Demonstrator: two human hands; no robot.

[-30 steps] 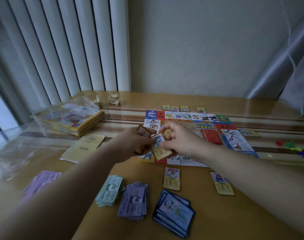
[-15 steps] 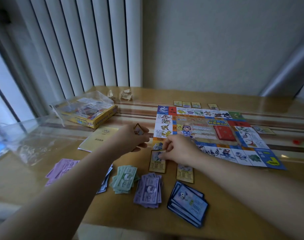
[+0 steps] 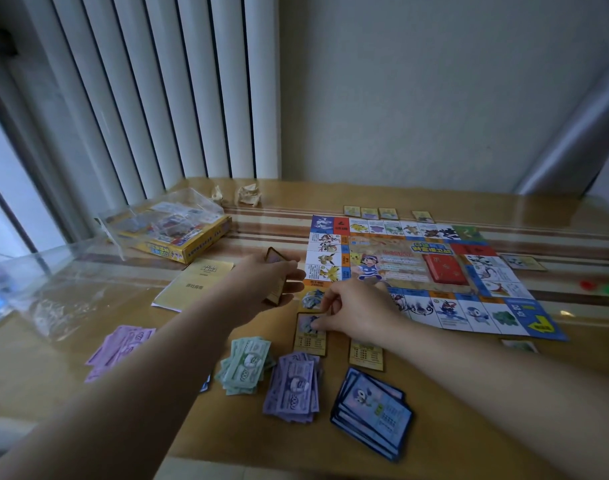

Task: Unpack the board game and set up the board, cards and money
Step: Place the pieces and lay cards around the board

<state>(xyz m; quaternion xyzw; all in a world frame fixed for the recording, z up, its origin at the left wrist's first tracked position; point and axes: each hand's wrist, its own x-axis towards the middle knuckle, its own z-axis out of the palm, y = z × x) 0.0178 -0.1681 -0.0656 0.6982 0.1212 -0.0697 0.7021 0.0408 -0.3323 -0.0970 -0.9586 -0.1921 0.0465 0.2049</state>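
Seen from the head: grips a small stack of cards (image 3: 274,258) in the left hand (image 3: 258,278), fingers curled round it, likely so the next ones are ready to deal. Pinches the top end of a tan card (image 3: 310,339) with the right hand (image 3: 360,311) and lays it flat on the counter (image 3: 469,393), just beside the near edge of the board (image 3: 417,268). Probably lines it up under its own square, like the second tan card (image 3: 365,356) to the right. Shows money sorted close by, a green pile (image 3: 247,365) and a purple pile (image 3: 294,388), easy to reach.
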